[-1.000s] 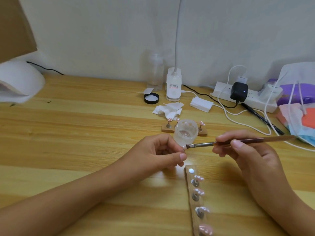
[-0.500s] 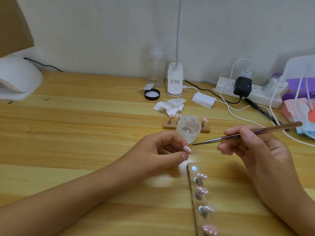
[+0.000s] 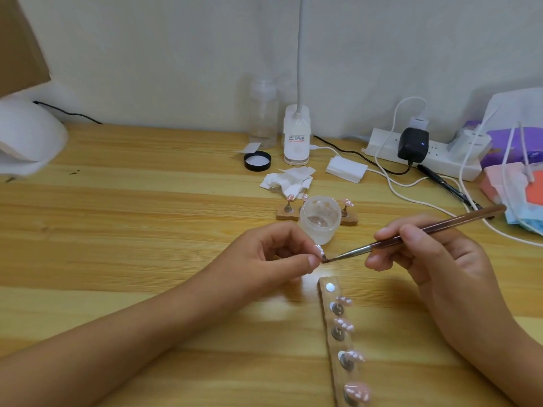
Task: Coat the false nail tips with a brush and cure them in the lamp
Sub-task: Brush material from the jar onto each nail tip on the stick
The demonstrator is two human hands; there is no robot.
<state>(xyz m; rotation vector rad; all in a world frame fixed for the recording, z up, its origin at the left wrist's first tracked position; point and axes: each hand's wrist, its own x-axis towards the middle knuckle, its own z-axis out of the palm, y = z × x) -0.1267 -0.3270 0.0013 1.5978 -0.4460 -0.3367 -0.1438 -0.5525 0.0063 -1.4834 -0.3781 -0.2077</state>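
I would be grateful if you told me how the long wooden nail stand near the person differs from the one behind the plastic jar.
The near stand runs away from the person; the far stand lies crosswise. Nothing covers the near stand; the plastic jar hides the far stand's middle. Both are wooden and hold pinkish nail tips on pegs.

The person's left hand (image 3: 264, 254) and right hand (image 3: 426, 257) are bare, as are the left forearm (image 3: 117, 333) and right forearm (image 3: 484, 348), both uncovered right to the picture's edge. The fingers are slim. The thumbnails that show are short, rounded and plain.
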